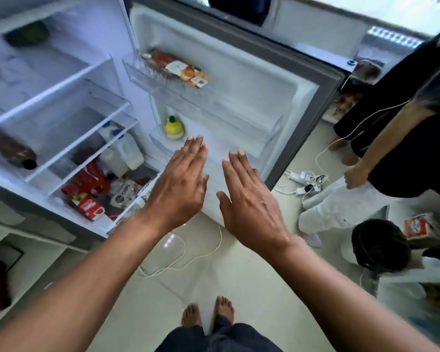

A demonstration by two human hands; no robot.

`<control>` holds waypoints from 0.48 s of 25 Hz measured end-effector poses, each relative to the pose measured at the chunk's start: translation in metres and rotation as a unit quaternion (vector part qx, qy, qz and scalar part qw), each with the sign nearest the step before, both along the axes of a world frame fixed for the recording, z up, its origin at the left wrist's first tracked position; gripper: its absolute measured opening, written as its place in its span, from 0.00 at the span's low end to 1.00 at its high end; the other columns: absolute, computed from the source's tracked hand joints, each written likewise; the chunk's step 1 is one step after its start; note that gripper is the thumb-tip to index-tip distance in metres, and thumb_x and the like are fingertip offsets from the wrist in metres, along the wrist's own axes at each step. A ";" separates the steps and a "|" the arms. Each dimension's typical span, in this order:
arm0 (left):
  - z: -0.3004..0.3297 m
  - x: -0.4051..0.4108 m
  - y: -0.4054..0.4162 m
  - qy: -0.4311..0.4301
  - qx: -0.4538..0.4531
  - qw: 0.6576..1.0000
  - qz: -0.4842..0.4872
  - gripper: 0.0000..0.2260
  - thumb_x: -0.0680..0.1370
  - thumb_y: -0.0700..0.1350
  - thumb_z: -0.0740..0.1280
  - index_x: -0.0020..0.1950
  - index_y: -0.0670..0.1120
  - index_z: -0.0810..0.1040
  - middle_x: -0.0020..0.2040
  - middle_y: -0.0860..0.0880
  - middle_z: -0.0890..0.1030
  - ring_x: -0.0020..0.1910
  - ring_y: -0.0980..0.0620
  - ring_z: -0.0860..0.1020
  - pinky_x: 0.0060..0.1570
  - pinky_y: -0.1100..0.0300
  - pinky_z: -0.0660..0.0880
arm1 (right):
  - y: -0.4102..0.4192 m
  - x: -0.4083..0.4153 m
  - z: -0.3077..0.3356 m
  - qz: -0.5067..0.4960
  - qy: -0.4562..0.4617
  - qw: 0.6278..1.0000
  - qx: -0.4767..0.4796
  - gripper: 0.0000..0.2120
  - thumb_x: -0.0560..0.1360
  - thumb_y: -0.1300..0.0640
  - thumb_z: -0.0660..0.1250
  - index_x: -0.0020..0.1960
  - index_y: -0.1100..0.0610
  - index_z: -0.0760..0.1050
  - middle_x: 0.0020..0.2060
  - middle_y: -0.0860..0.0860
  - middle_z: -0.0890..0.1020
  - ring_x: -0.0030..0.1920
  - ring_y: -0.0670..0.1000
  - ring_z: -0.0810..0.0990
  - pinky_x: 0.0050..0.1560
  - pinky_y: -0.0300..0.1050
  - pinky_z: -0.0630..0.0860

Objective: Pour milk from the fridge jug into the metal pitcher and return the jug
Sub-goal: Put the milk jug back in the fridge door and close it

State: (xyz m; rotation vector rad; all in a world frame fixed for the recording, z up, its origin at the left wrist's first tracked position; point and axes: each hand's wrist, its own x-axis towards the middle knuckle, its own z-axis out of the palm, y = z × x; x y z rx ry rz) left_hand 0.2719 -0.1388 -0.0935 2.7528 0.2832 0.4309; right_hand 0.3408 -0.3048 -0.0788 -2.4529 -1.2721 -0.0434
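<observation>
The fridge stands open in front of me. White milk jugs with blue caps stand on a low shelf inside, left of my hands. My left hand is stretched flat, fingers extended, in front of the open door's lower part. Beside it, my right hand is also flat and holds nothing. Both hands are apart from the jugs. No metal pitcher is in view.
A yellow lemon-shaped bottle sits in the door's lower rack, packets in the upper one. Red cartons fill the bottom drawer. Two other people stand and crouch at right. White cables and a power strip lie on the floor.
</observation>
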 end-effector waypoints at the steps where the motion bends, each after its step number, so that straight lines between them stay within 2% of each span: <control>1: 0.016 0.008 0.003 -0.014 0.013 1.000 -0.003 0.28 0.81 0.44 0.59 0.79 0.35 0.61 0.81 0.36 0.60 0.82 0.41 0.58 0.80 0.45 0.58 | 0.001 0.005 0.018 -0.004 -0.026 0.999 0.020 0.29 0.81 0.56 0.63 0.78 0.68 0.65 0.79 0.65 0.65 0.81 0.62 0.60 0.79 0.60 0.64; 5: 0.084 0.043 0.007 -0.067 0.047 0.997 -0.014 0.28 0.80 0.45 0.58 0.80 0.37 0.61 0.82 0.38 0.60 0.82 0.42 0.57 0.80 0.47 0.56 | -0.003 0.043 0.089 -0.041 -0.102 0.990 0.084 0.30 0.79 0.57 0.65 0.78 0.68 0.65 0.79 0.66 0.65 0.81 0.63 0.60 0.80 0.59 0.62; 9: 0.132 0.085 0.004 -0.091 0.054 0.994 -0.017 0.28 0.81 0.44 0.58 0.80 0.37 0.61 0.82 0.38 0.59 0.82 0.43 0.56 0.81 0.49 0.54 | -0.006 0.096 0.133 -0.099 -0.139 0.982 0.077 0.32 0.80 0.56 0.64 0.80 0.67 0.61 0.80 0.64 0.62 0.83 0.62 0.56 0.82 0.58 0.58; 12: 0.156 0.127 -0.001 -0.077 0.058 0.995 -0.028 0.26 0.81 0.42 0.59 0.80 0.37 0.62 0.81 0.37 0.60 0.82 0.42 0.58 0.81 0.48 0.56 | -0.011 0.138 0.151 -0.137 -0.120 0.982 0.043 0.32 0.82 0.55 0.62 0.81 0.65 0.57 0.82 0.63 0.58 0.84 0.60 0.51 0.83 0.56 0.53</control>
